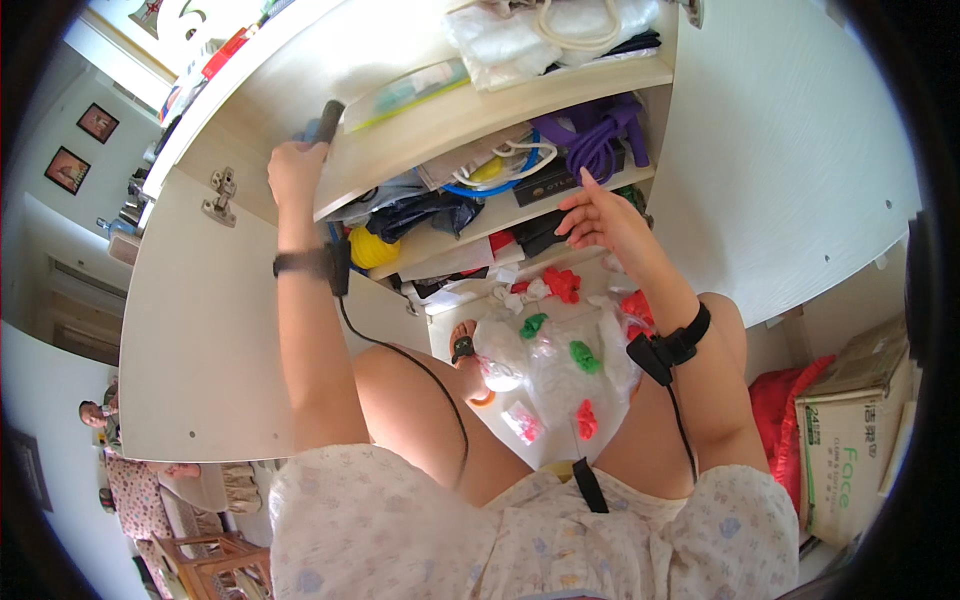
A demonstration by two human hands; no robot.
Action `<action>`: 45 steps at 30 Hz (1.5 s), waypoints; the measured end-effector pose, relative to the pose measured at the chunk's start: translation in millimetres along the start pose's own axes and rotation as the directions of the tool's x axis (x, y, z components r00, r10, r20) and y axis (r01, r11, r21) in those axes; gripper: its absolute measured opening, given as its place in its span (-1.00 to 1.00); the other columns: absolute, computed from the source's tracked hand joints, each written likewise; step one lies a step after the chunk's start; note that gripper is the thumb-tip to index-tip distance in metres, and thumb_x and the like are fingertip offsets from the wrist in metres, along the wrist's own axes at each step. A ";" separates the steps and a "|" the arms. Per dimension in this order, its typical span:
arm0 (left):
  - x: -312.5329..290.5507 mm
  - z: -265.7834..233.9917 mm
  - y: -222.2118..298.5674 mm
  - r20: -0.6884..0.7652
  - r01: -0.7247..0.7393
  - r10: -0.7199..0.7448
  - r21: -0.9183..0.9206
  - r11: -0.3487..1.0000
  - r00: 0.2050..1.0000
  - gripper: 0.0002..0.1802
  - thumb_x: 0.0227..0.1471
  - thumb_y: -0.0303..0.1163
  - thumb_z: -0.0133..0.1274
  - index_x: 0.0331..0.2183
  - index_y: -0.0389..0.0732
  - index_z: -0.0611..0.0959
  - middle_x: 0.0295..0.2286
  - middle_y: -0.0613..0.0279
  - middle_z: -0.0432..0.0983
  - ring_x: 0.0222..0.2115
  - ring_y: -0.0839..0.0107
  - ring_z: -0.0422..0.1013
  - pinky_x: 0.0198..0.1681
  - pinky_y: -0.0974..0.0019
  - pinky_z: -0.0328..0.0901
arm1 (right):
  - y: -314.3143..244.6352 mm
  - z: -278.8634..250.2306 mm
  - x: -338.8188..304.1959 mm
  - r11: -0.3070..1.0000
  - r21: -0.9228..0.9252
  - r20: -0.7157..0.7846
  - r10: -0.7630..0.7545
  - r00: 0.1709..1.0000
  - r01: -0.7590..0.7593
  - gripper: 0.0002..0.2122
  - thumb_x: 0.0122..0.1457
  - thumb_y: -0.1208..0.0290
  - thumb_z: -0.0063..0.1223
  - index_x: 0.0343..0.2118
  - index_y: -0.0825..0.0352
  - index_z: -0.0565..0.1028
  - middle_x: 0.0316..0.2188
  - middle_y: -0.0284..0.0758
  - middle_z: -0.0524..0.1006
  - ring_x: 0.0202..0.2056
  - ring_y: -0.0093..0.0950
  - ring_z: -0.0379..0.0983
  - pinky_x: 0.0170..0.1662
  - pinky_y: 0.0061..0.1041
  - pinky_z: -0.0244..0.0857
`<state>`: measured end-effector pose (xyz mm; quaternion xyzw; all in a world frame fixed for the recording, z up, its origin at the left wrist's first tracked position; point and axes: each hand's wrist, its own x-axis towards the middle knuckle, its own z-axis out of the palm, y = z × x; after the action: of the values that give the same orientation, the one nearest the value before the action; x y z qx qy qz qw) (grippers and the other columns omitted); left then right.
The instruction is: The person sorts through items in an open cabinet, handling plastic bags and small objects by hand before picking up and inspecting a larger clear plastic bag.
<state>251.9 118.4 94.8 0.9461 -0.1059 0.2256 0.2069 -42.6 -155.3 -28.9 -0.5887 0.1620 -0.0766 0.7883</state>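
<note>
My left hand (296, 172) is closed at the left end of the cabinet's upper shelf. A dark grey cylindrical handle (329, 122) sticks up from its fingers, with something blue beside it that I cannot make out. My right hand (606, 218) is open and holds nothing, its fingers spread in front of the middle shelf. Just above its fingertips hangs a coiled purple cord (592, 152) with a purple handle (636, 133). Behind the cord lies a dark box (560, 182). White and blue cables (500, 172) are bunched to its left.
Both white cabinet doors, left (200, 340) and right (800, 150), stand swung out. A yellow round thing (372, 247) sits lower left. Clear plastic bags (555, 375) with red and green bundles lie between my legs. A cardboard box (855, 440) stands right. Another person (95, 415) is far left.
</note>
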 end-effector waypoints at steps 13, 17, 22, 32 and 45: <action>-174.9 7.2 95.2 0.421 0.163 0.714 -0.900 0.404 0.559 -0.71 0.02 -0.54 0.11 -0.15 -0.28 0.53 -0.28 0.38 0.47 -0.25 0.61 0.35 -0.18 0.51 0.26 | -7.4 3.3 -18.3 0.874 0.424 0.609 -0.082 0.789 -0.236 -0.25 0.13 -0.35 -0.37 -0.04 0.36 0.40 -0.05 -0.12 0.45 -0.13 -0.32 0.44 -0.04 -0.30 0.32; -190.0 22.5 99.0 0.280 -0.046 0.802 -0.933 0.356 0.528 -0.71 -0.04 -0.55 0.12 -0.19 -0.26 0.55 -0.24 0.32 0.45 -0.20 0.49 0.30 -0.10 0.42 0.21 | 10.8 0.0 -16.6 0.842 0.467 0.655 -0.126 0.745 -0.269 -0.19 0.12 -0.37 -0.41 0.11 0.36 0.29 0.05 -0.16 0.39 0.02 -0.24 0.37 0.04 -0.17 0.26; -193.0 29.4 97.9 0.218 -0.202 0.861 -0.918 0.341 0.460 -0.71 -0.07 -0.53 0.12 -0.20 -0.22 0.59 -0.26 0.30 0.47 -0.22 0.40 0.27 -0.07 0.38 0.18 | 13.5 -4.8 -20.9 0.901 0.384 0.650 -0.108 0.753 -0.202 -0.27 0.18 -0.27 -0.34 0.16 0.33 0.24 0.06 -0.21 0.39 0.08 -0.26 0.31 0.08 -0.06 0.19; -189.9 50.2 93.9 0.459 0.171 0.804 -0.888 0.427 0.378 -0.68 0.03 -0.51 0.07 -0.12 -0.28 0.55 -0.23 0.28 0.48 -0.21 0.49 0.35 -0.08 0.40 0.24 | 17.7 -3.9 -19.0 0.891 0.422 0.644 -0.162 0.747 -0.171 -0.20 0.06 -0.29 -0.18 0.16 0.37 0.23 0.07 -0.15 0.36 0.09 -0.17 0.28 0.11 -0.10 0.16; -199.9 42.1 107.8 0.138 -0.199 0.806 -0.932 0.302 0.576 -0.33 -0.10 -0.42 0.18 0.09 -0.24 0.38 0.05 0.15 0.33 0.02 0.33 0.29 0.09 0.33 0.15 | 6.6 11.0 -24.8 0.783 0.555 0.473 -0.018 0.881 -0.282 -0.41 0.11 -0.10 -0.11 -0.03 0.38 0.37 -0.08 -0.25 0.44 -0.03 -0.34 0.36 0.10 -0.27 0.19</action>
<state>61.3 25.1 3.6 0.6380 -0.5725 -0.1097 0.5031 -62.5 -135.7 -28.3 -0.2912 -0.0178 0.0719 0.9538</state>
